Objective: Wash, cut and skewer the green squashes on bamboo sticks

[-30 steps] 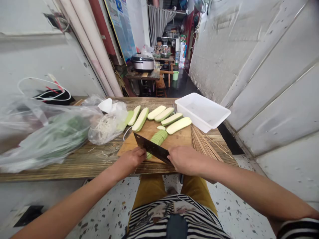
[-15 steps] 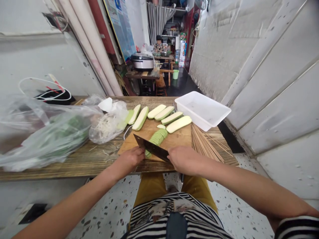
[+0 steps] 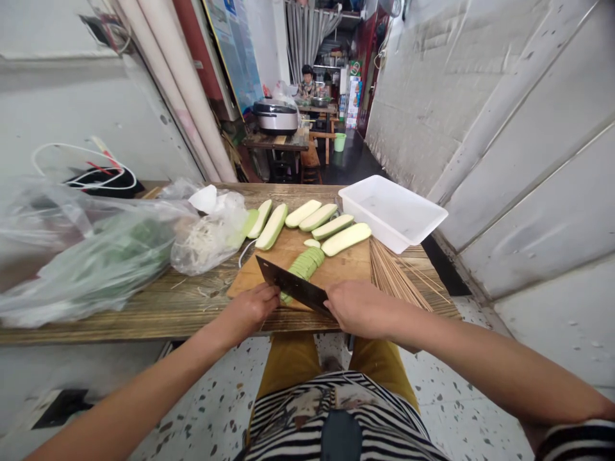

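My right hand (image 3: 355,308) is closed around the handle of a dark-bladed cleaver (image 3: 293,285). Its blade slants across the near part of a row of thin zucchini slices (image 3: 308,261), which lean together on the wooden cutting board (image 3: 343,272). At the blade's left side, my left hand (image 3: 254,307) has its fingers bent and pressed together by the near end of this zucchini; the blade and fingers hide part of it. A small cut-off piece (image 3: 312,243) lies beyond the slices. Several zucchini halves (image 3: 346,239) rest cut face up along the board's far side.
A white plastic tub (image 3: 391,211) stands at the back right, beside a bundle of thin wooden skewers (image 3: 396,275). Plastic bags of bean sprouts (image 3: 206,240) and leafy greens (image 3: 129,256) fill the left of the table. A person (image 3: 307,83) sits far back.
The cleaver and both hands stay almost in place, with only a very slight shift at the blade. The whole view has moved a little.
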### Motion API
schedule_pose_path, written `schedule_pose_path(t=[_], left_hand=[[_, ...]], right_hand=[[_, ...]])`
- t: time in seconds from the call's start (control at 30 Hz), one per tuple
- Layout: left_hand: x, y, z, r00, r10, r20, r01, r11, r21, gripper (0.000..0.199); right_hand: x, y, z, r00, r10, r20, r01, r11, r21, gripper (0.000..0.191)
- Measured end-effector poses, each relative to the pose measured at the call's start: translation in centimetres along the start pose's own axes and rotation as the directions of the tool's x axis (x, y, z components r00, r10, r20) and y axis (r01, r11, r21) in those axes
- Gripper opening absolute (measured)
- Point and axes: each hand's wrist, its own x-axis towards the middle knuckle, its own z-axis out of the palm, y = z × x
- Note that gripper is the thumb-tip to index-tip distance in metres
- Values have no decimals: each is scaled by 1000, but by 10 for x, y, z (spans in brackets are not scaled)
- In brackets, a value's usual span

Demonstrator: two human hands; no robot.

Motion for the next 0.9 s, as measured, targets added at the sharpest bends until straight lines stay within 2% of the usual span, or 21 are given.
schedule_pose_path(t=[0.1,0.2,0.33,0.4,0.5,0.6,0.77,0.9], left_hand=[[-3,-4,2,1000,11,-25,-12,1000,-5,33],[-6,-2,4,997,-26,-73,24,999,-33,32],[-4,19,3,980,-138,-147,127,989,-81,19],[-1,33,4,940,-248,-233,226,967,-118,24],[6,47,12,849,-399,-347,358,917,-177,24],[11,46,21,803,-452,-389,398,892,-214,18],[13,35,26,796,-461,-391,412,887,-207,19],[7,40,26,792,-494,-359,433,869,-239,27]], right_hand=[[7,1,11,1000,8,12,-8,1000,-7,23],[10,3,19,1000,16,19,-16,1000,0,20],[5,3,14,1000,23,5,-23,1000,-6,27],[1,3,9,999,45,-4,-45,999,2,31],[-3,4,1,996,75,-40,-73,997,37,34],[-6,7,-9,992,73,-100,-69,996,48,35],[-17,15,-19,951,73,-302,-64,997,39,31],[-24,23,-6,909,83,-408,-138,985,-107,24]])
